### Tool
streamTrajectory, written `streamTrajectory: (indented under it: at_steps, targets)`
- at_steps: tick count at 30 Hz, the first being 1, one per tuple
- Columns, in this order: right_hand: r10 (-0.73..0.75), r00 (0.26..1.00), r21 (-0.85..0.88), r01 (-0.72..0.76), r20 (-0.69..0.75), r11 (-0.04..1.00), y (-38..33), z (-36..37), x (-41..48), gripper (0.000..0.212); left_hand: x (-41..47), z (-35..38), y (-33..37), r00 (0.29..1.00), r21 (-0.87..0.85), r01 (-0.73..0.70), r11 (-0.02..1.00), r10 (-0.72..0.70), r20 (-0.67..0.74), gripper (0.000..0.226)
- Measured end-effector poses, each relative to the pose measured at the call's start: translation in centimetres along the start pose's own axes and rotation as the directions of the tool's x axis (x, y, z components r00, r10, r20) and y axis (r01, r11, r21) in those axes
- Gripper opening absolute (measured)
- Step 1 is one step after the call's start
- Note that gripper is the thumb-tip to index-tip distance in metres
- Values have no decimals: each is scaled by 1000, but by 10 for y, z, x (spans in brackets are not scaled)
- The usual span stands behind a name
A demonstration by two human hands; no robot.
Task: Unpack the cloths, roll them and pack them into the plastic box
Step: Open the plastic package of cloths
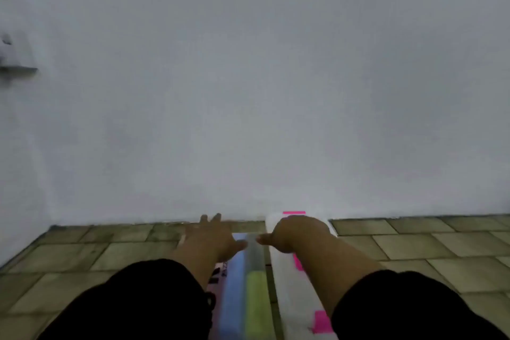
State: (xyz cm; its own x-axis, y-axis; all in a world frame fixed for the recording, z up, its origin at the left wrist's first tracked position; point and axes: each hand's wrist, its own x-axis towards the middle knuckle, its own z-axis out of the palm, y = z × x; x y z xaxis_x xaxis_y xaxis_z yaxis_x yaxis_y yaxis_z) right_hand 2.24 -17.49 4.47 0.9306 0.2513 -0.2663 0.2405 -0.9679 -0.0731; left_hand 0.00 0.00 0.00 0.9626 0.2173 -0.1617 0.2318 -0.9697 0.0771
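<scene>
Pretty blurry shot, so take this with a grain of salt. Both arms in black sleeves were stretched out over an olive-green tiled surface, reaching toward its far edge where it met a plain white wall. The left hand lay flat with its fingers straight and slightly apart, fingertips right at the far edge and the thumb sticking out to the right. The right hand sat on the far end of a long white thing with bright pink patches. Its thumb pointed left, but the fingers dipped out of sight over the end, so I honestly couldn't tell if it was gripping or just resting there. The cloths were between the two forearms, in a band running from the near edge to the far edge: a blue strip of cloth on the left, a yellow-green roll of cloth touching its right side, and a grey roll of cloth just beyond the green one, between the two thumbs. Whether they were sitting in a box, I couldn't make out. A pinkish patterned piece peeked out beside the left forearm. A grey ledge stuck out of the wall at far left.
</scene>
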Motion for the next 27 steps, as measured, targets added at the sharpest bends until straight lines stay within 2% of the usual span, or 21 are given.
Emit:
streamTrajectory:
  at_steps: [1,5,10,14,17,21,27]
  targets:
    - [18,1000,-10,-18,16,1000,-3,9,0,79,1,15,-1,1000,13,-16,1000,15,23,89]
    - [70,995,35,-68,-75,997,-5,41,13,69,4,83,-5,997,-24,-30,999,32,75,91]
    - [-183,977,-40,180,-108,983,31,45,36,67,2,124,-16,1000,-77,24,997,-24,-7,95]
    - [-356,924,145,375,-139,916,77,35,66,65,-1,127,-15,997,-100,76,992,-73,33,96]
    - [-474,858,20,487,-199,873,85,33,93,64,-1,131,-14,993,-103,117,988,-114,35,94]
    - [-531,805,-128,517,-264,847,83,30,126,72,0,133,-11,985,-85,163,983,-158,62,89]
    - [-548,759,-123,543,-352,831,84,40,144,80,-3,127,-10,984,-80,137,987,-127,125,85]
